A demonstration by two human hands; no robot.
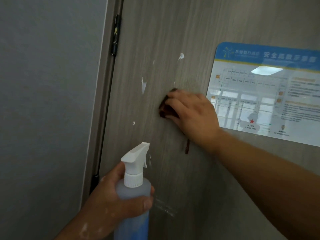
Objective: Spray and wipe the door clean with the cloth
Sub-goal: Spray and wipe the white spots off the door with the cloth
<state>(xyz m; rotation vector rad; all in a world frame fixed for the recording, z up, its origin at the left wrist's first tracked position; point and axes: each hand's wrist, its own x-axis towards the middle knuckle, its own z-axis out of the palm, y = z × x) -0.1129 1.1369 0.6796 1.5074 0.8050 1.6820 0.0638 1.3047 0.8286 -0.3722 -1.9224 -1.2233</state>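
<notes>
A grey wood-grain door (155,32) fills the view, with white smears (143,84) on its upper middle. My right hand (194,115) presses a dark brown cloth (166,108) against the door, fingers curled over it; a strip of the cloth (187,147) hangs below the wrist. My left hand (112,201) grips a spray bottle (133,186) with a white trigger head and bluish liquid, held low, nozzle facing the door. White flecks dot that hand and forearm.
A glossy blue-and-white evacuation plan sign (265,90) is fixed to the door right of my right hand. Black hinges (116,35) sit along the door's left edge by the frame. A grey wall (43,101) lies to the left.
</notes>
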